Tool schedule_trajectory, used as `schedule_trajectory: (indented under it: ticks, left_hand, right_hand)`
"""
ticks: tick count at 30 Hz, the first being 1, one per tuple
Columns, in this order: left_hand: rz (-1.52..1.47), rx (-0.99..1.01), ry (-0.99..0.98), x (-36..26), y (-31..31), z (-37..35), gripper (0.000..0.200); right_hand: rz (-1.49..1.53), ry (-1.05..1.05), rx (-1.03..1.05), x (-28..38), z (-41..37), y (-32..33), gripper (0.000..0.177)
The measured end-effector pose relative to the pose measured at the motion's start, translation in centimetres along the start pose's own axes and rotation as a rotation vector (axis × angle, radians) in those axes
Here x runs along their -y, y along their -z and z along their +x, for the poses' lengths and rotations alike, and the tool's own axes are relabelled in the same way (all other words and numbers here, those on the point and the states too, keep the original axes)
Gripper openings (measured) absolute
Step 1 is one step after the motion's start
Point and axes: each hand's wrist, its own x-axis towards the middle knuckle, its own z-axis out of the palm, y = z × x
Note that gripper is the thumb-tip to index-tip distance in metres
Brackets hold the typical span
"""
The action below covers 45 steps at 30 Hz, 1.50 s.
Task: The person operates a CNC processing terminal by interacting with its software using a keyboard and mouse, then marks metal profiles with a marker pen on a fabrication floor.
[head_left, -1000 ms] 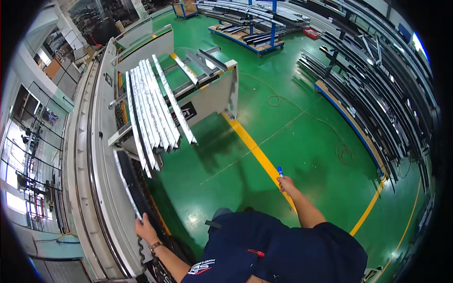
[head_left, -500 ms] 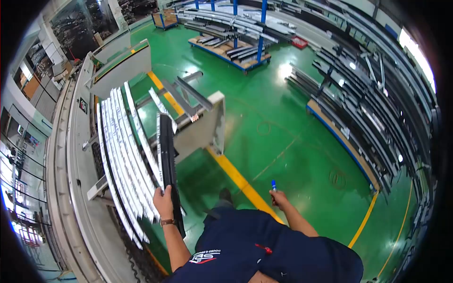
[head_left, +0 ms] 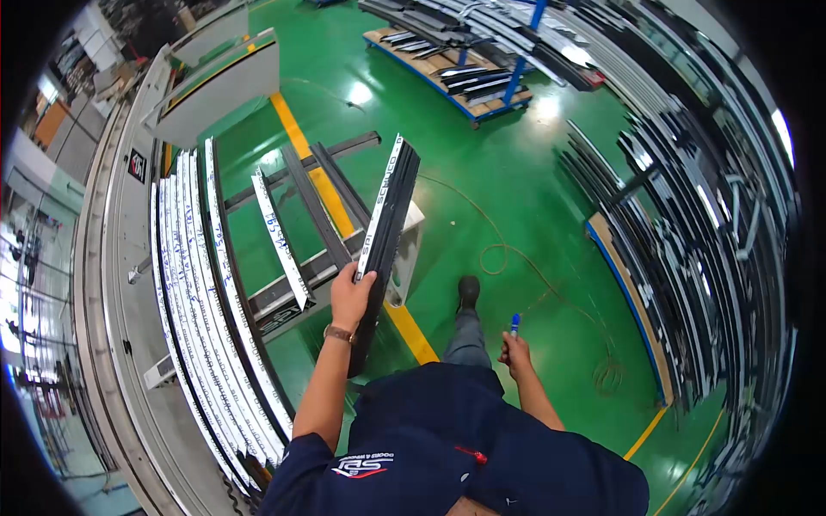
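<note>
My left hand (head_left: 351,299) grips a dark aluminium profile (head_left: 389,224) with a white printed film along one edge, held tilted and raised over the machine's support arms. In my right hand (head_left: 516,353), low on the right side, is a marker pen (head_left: 515,325) with a blue cap, pointing up. To the left of my left hand, a short white-filmed profile (head_left: 280,241) with blue handwriting lies across the supports. Beyond it, a row of long white-filmed profiles (head_left: 185,284) lies side by side, several with blue handwriting.
A long grey machine bed (head_left: 112,258) runs down the left. Blue racks (head_left: 632,301) loaded with dark profiles stand on the right, and a low trolley (head_left: 473,107) with more profiles stands at the back. A thin hose (head_left: 542,275) trails over the green floor.
My left hand has lifted the dark profile off the row and swung it right. My right hand has shifted slightly, still holding the pen. A leg has stepped forward, and the view has turned.
</note>
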Motion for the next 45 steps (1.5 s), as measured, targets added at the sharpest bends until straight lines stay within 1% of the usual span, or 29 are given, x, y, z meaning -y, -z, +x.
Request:
schedule_trajectory:
  ticks: [1, 3, 4, 5, 8, 9, 10, 12, 13, 14, 15, 16, 18, 19, 22, 23, 24, 26, 27, 29, 30, 31, 34, 35, 38, 39, 40, 42, 45]
  left_hand:
    - [-0.07, -0.022, 0.008, 0.2, -2.0, 2.3, 0.033]
    - [-0.032, -0.066, 0.1, 0.3, -5.7, 7.1, 0.035]
    - [-0.016, -0.091, 0.144, 0.3, -7.7, 9.9, 0.036]
    - [-0.006, -0.147, 0.144, 0.9, -9.8, 12.3, 0.039]
    - [0.108, -0.286, 0.209, 5.1, -16.4, 20.0, 0.044]
    - [0.313, -0.368, 0.196, 4.4, -18.3, 21.7, 0.046]
    - [0.26, -0.318, 0.305, 3.9, -19.5, 23.8, 0.048]
    - [0.311, -0.452, 0.28, 4.5, -22.5, 27.3, 0.048]
    - [0.316, -0.457, 0.337, 4.6, -23.5, 28.8, 0.049]
    - [0.359, -0.499, 0.341, 6.2, -24.4, 29.9, 0.05]
    - [0.384, -0.517, 0.403, 6.6, -25.0, 31.2, 0.049]
    - [0.409, -0.535, 0.457, 6.9, -25.5, 32.4, 0.049]
    - [0.444, -0.585, 0.47, 7.9, -26.2, 34.3, 0.047]
    - [0.487, -0.609, 0.432, 8.2, -26.4, 34.8, 0.046]
    - [0.519, -0.666, 0.451, 9.7, -26.5, 36.0, 0.044]
    - [0.522, -0.643, 0.552, 9.6, -26.4, 36.4, 0.044]
    - [0.536, -0.641, 0.55, 10.2, -26.2, 36.4, 0.044]
    - [0.56, -0.63, 0.538, 10.4, -25.6, 36.3, 0.046]
    - [0.467, -0.583, 0.616, 10.2, -25.1, 36.2, 0.046]
    - [0.382, -0.496, 0.62, 10.0, -23.8, 36.0, 0.052]
    - [0.333, -0.457, 0.608, 11.1, -23.1, 35.8, 0.055]
    - [0.164, -0.443, 0.567, 12.9, -22.6, 35.5, 0.061]
    - [-0.417, -0.433, 0.778, 14.6, -21.1, 35.5, 0.065]
    - [-0.612, -0.35, 0.841, 16.8, -20.8, 35.0, 0.065]
    - [-0.407, -0.291, 0.797, 16.7, -20.5, 35.1, 0.067]
    - [-0.247, -0.303, 0.755, 16.6, -20.6, 35.2, 0.071]
    - [-0.125, -0.456, 0.694, 16.1, -21.5, 35.2, 0.063]
    - [0.091, -0.522, 0.65, 14.4, -21.7, 35.1, 0.066]
    - [0.211, -0.513, 0.771, 10.0, -21.4, 35.4, 0.067]
  right_hand:
    - [0.017, -0.028, -0.012, 1.5, 2.5, 0.8, 0.026]
    - [0.007, -0.066, -0.046, 5.1, 8.2, 2.0, 0.025]
    - [-0.049, -0.087, -0.034, 7.3, 11.6, 2.3, 0.025]
    - [-0.107, -0.111, -0.022, 8.9, 15.1, 2.8, 0.025]
    - [-0.334, -0.222, 0.033, 16.7, 24.7, 5.0, 0.025]
    - [-0.404, -0.253, 0.038, 19.7, 27.5, 5.7, 0.025]
    - [-0.47, -0.282, 0.032, 22.2, 29.7, 6.5, 0.026]
    - [-0.374, -0.181, -0.013, 29.1, 33.3, 6.7, 0.026]
    - [-0.335, -0.141, -0.03, 31.6, 34.6, 7.0, 0.026]
    - [-0.302, -0.11, -0.044, 33.6, 35.2, 7.1, 0.026]
    - [-0.271, -0.112, -0.046, 35.4, 36.4, 6.9, 0.026]
    - [-0.273, -0.145, -0.047, 36.1, 37.4, 6.8, 0.026]
    - [-0.274, -0.193, -0.056, 37.2, 39.3, 6.7, 0.026]
    - [-0.319, -0.245, -0.051, 37.2, 39.7, 6.7, 0.026]
    - [-0.468, -0.386, 0.001, 35.7, 40.0, 6.9, 0.026]
    - [-0.525, -0.436, 0.038, 35.5, 39.7, 6.5, 0.026]
    - [-0.58, -0.488, 0.074, 35.5, 39.7, 6.3, 0.026]
    - [-0.634, -0.514, 0.114, 35.8, 40.0, 5.8, 0.026]
    - [-0.655, -0.521, 0.133, 36.0, 40.1, 5.3, 0.026]
    - [-0.617, -0.481, 0.119, 37.1, 40.4, 4.0, 0.025]
    - [-0.597, -0.455, 0.111, 37.8, 40.6, 3.2, 0.025]
    - [-0.603, -0.42, 0.11, 38.5, 40.5, 2.6, 0.025]
    - [-0.619, -0.31, 0.097, 40.9, 40.3, 0.4, 0.025]
    - [-0.624, -0.281, 0.084, 41.5, 40.1, -0.5, 0.025]
    - [-0.645, -0.241, 0.098, 41.5, 38.9, -1.4, 0.026]
    - [-0.658, -0.228, 0.12, 41.5, 39.1, -1.9, 0.026]
    - [-0.71, -0.243, 0.14, 41.3, 38.9, -2.2, 0.026]
    - [-0.816, -0.27, 0.186, 40.8, 38.9, -2.7, 0.027]
    - [-1.04, -0.309, 0.289, 42.1, 39.6, -4.4, 0.028]
